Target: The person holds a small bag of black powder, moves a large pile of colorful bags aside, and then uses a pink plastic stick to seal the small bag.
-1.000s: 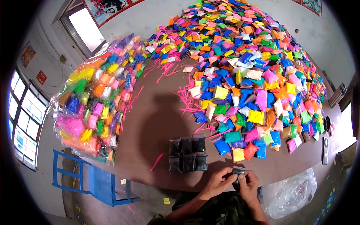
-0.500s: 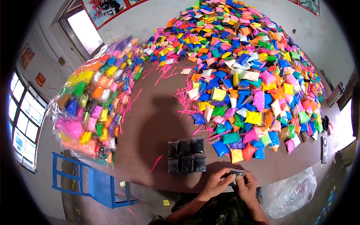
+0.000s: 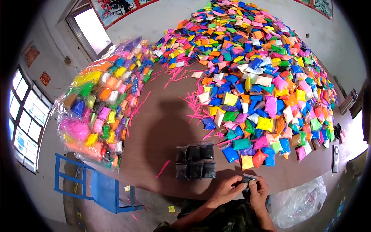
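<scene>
Near the table's front edge, my left hand [image 3: 230,188] and my right hand [image 3: 257,190] are closed together on a small black packet [image 3: 248,178] with a clear top edge. Fingers and thumbs of both hands pinch it, and most of it is hidden behind them. Just left of my hands, several black packets [image 3: 195,160] lie side by side in two rows on the brown table [image 3: 170,131]. Right and beyond is a large heap of small colourful packets [image 3: 266,123].
Larger clear bags of coloured packets [image 3: 91,116] are piled on the left. Thin pink strips [image 3: 193,102] lie scattered on the table. A blue chair [image 3: 103,191] stands at the front left, and a clear plastic bag [image 3: 299,203] hangs below the right edge.
The whole view has shifted slightly, so the table and heap sit a little further right. Both hands still pinch the black packet, with only a small change in finger position.
</scene>
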The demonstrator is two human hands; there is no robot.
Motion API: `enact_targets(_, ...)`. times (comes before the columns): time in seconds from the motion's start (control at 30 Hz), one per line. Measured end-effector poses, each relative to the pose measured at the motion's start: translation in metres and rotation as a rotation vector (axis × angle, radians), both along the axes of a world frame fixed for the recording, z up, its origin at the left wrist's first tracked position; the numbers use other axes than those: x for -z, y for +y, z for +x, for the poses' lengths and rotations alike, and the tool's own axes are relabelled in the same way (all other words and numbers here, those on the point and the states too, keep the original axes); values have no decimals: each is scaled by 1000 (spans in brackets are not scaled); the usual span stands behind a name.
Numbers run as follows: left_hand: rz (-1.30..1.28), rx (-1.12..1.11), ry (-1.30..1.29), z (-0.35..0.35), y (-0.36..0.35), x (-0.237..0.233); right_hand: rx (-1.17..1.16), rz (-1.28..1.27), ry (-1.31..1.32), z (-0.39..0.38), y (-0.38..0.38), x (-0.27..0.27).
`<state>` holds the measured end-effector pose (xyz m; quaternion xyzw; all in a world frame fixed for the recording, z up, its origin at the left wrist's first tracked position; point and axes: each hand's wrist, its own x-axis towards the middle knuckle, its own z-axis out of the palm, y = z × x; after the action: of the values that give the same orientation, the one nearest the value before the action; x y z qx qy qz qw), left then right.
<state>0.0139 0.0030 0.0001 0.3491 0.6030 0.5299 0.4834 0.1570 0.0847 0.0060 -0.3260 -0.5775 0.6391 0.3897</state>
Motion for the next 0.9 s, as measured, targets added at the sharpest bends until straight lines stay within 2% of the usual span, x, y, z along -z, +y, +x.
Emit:
enact_targets(0.13,-22,-58,27,-1,-3,-7,-60,101,-88,0,1,-2)
enact_targets(0.33,13,-32,-18,2,-2,-4,-3,82,-31,1,3,7)
enact_targets(0.43,30,12,0,0,-1,-12,15,-30,11,2,4,5)
enact_targets(0.73,61,-83,-23,2,-4,0,-43,157,-107,-1,4,-8)
enact_targets(0.9,128,-89,-74,2,-2,-8,-59,-20,-89,9,4,4)
